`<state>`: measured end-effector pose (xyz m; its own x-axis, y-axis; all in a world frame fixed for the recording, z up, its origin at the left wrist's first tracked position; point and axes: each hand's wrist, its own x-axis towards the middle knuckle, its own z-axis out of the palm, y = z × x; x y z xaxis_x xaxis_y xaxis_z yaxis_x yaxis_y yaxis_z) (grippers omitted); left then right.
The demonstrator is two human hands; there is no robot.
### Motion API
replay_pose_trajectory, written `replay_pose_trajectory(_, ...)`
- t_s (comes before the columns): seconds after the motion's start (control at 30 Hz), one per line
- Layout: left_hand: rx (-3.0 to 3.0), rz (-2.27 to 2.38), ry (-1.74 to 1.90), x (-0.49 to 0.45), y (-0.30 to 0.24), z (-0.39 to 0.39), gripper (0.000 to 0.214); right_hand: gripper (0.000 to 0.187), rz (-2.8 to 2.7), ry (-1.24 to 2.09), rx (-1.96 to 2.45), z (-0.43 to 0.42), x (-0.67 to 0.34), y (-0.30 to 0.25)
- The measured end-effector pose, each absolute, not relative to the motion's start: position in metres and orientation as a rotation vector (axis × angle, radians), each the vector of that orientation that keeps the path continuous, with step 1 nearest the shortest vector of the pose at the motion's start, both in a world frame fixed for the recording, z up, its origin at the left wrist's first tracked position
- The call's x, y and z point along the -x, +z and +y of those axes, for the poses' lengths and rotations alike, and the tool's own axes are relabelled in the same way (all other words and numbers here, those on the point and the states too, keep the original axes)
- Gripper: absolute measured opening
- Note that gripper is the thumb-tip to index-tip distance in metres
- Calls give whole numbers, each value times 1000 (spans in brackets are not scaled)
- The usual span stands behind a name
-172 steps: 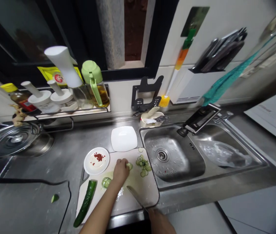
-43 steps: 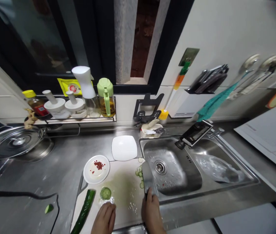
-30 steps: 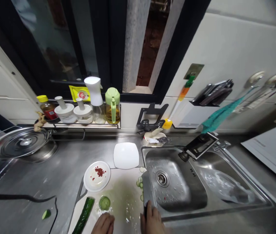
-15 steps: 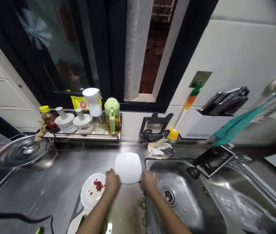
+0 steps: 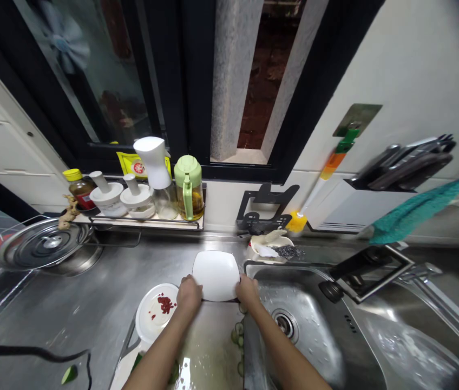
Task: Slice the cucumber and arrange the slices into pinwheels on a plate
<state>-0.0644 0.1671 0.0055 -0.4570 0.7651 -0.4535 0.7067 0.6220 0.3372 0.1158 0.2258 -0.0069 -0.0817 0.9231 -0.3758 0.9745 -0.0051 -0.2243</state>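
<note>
A white square plate with rounded corners point(image 5: 215, 276) is at the far end of a cutting board point(image 5: 209, 338). My left hand point(image 5: 189, 295) grips its left side with curled fingers. On the opposite side, my right hand point(image 5: 249, 291) closes on the right edge near the sink. Several green cucumber slices point(image 5: 237, 334) lie along the board's right edge. Beside my left hand, a round white dish point(image 5: 147, 312) holds small red pieces point(image 5: 165, 304). Dark green vegetable pieces show partly beneath my left forearm.
On the right is a steel sink point(image 5: 306, 325) with a drain. A rack along the window carries an oil jug point(image 5: 189, 189), seasoning jars point(image 5: 107, 199) and a bottle point(image 5: 81, 189). A lidded pot point(image 5: 51, 244) stands left. Knives point(image 5: 412, 162) sit in a wall holder.
The view has shifted slightly, so the wall items sit farther right. Both hands stay at the plate's sides, a little farther up in the picture along with the plate.
</note>
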Motion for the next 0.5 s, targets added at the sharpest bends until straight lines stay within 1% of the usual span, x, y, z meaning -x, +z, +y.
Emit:
replay_pose_trajectory(0.13,-1161,2278,170,65,21,149,32,23,2145,-694,-2042,214,-118,9)
replay_pose_trajectory(0.3,-1193,2233,218,65,31,99,31,33,2212,-714,-2011,169,-128,32)
replay_pose_trajectory(0.5,-1150,2165,210,56,23,30,41,30,2132,-683,-2058,101,-139,36)
